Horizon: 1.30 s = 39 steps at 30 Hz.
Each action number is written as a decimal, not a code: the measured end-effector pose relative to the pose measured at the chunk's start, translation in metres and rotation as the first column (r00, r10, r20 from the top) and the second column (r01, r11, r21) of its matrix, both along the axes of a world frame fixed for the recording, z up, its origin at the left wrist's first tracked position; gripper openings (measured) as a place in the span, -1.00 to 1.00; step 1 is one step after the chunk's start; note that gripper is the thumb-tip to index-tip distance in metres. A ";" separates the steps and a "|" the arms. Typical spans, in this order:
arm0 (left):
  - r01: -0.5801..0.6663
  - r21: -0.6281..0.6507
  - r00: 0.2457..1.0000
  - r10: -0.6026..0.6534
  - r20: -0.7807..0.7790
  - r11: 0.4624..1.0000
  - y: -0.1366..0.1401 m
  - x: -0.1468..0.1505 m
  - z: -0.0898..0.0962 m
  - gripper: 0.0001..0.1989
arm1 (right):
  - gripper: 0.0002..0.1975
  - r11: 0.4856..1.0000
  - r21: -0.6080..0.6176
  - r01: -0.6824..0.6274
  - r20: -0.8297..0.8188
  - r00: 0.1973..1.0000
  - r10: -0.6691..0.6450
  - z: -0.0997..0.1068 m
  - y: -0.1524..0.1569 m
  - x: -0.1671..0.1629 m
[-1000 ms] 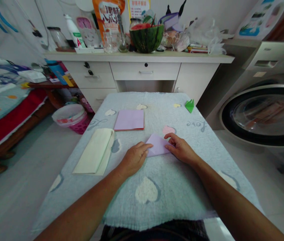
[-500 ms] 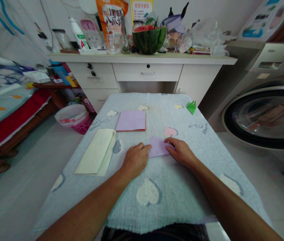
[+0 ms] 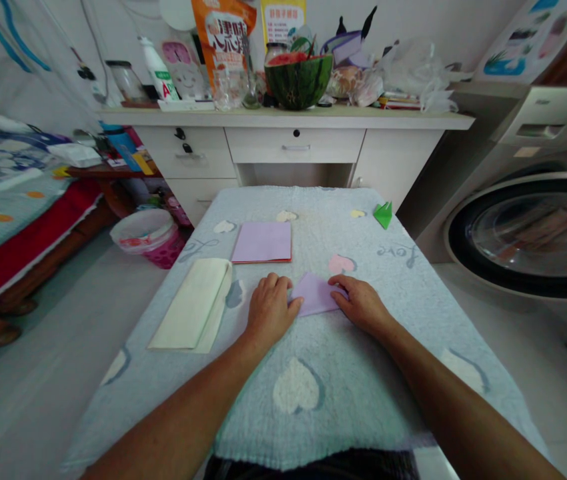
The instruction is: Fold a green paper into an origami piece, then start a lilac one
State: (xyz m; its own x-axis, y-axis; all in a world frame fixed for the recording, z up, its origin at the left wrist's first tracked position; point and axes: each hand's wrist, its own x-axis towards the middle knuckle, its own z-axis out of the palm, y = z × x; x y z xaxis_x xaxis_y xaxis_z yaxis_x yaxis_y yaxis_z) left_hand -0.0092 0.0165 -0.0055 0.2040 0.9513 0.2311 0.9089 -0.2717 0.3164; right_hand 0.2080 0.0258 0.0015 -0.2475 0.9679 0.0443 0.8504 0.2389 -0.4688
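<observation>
A folded sheet of purple origami paper (image 3: 315, 295) lies on the cloth in front of me, its top left coming to a peak. My right hand (image 3: 358, 301) has its thumb and bent fingers on the paper's right end, gripping it. At the paper's left end is my left hand (image 3: 272, 308), palm down, thumb spread from the fingers. Its thumb tip touches the lower left edge of the paper, while the fingers rest on the cloth. Farther off sits a stack of square origami paper (image 3: 262, 241), purple on top with red showing beneath. A folded green paper piece (image 3: 383, 215) is at the far right.
A folded cream cloth or paper (image 3: 191, 305) lies left on the heart-patterned tablecloth (image 3: 363, 400). Behind the table, a white desk (image 3: 253, 119) bears half a watermelon (image 3: 298, 83), jars and bags. A washing machine (image 3: 528, 227) stands right; a pink bin (image 3: 156, 237) and bed are left.
My left hand has loosened and shifted slightly left, its thumb now spread from the fingers and more of the paper's left end showing. My right hand stays on the paper.
</observation>
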 end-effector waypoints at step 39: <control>0.359 -0.140 0.761 -0.202 0.617 0.923 0.000 -0.005 0.014 -0.82 | -0.77 0.980 -0.131 -0.151 -0.649 0.760 0.030 0.011 -0.005 0.006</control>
State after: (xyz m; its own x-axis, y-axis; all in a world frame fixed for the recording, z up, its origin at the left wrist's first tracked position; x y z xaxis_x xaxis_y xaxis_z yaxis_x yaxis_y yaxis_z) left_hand -0.0137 0.0164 0.0086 0.3713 0.9126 0.1712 0.4228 -0.3304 0.8439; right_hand 0.2138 0.0205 0.0128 -0.3066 0.9495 0.0669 0.3141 0.1672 -0.9345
